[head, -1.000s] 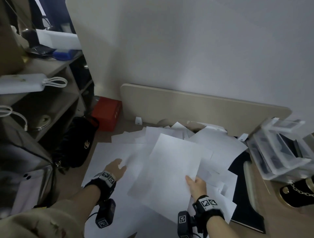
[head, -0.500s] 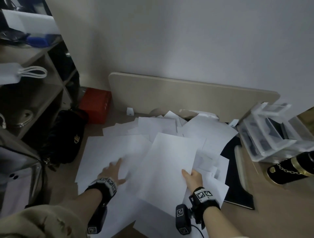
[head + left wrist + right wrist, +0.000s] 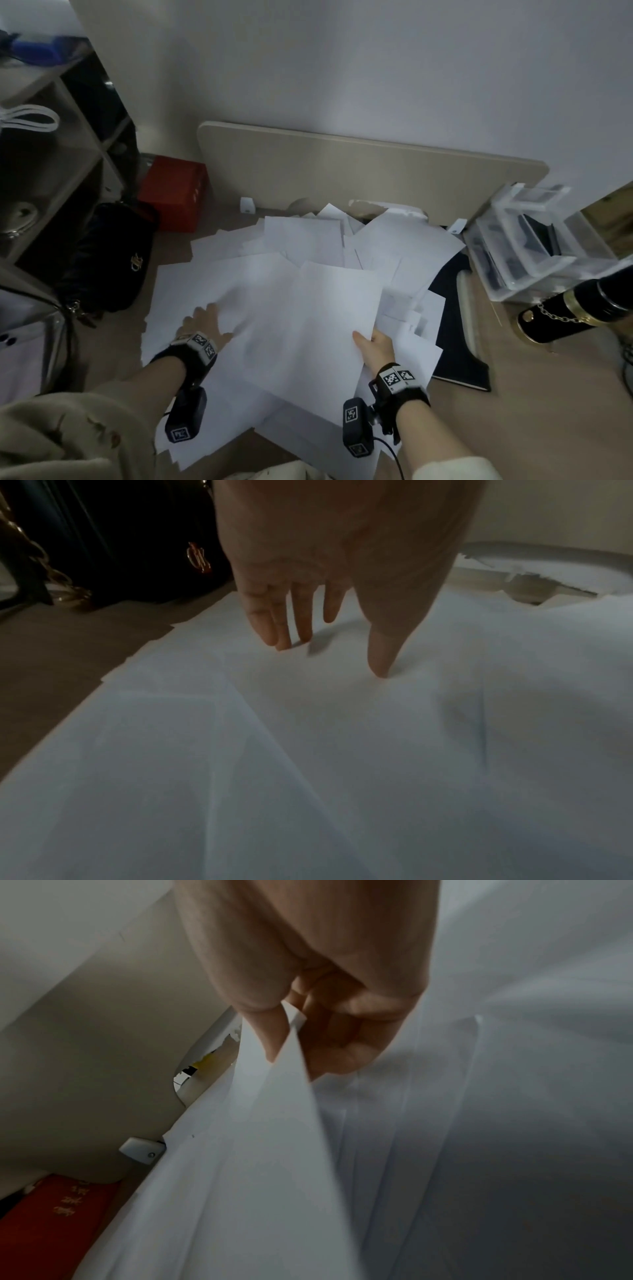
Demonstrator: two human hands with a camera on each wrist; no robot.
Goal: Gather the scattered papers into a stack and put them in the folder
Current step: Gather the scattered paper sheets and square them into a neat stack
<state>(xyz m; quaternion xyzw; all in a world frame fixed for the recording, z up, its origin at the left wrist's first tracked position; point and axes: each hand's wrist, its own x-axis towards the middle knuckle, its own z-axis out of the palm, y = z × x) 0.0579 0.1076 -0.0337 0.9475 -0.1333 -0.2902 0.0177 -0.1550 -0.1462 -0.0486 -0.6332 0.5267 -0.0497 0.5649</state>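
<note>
Several white papers (image 3: pixel 308 246) lie scattered and overlapping on the floor. My right hand (image 3: pixel 371 346) pinches the right edge of a small stack of sheets (image 3: pixel 318 329), thumb on top and fingers (image 3: pixel 342 1045) underneath; the held sheets (image 3: pixel 260 1123) tilt up off the pile. My left hand (image 3: pixel 205 322) lies on the papers at the left with straight fingers (image 3: pixel 284 626) and thumb pressing down on a sheet (image 3: pixel 308 723). A dark folder (image 3: pixel 455 329) lies at the right, partly covered by papers.
A black handbag (image 3: pixel 113 257) and a red box (image 3: pixel 174 197) sit left of the papers by a shelf unit (image 3: pixel 51 164). A beige board (image 3: pixel 359 171) leans on the wall behind. Clear plastic trays (image 3: pixel 534 246) and a black cylinder with a gold chain (image 3: pixel 575 311) stand at the right.
My left hand has slid nearer across the left sheets, still flat. The right hand keeps its pinch on the stack, which now lies a little lower and flatter. The head view has shifted down.
</note>
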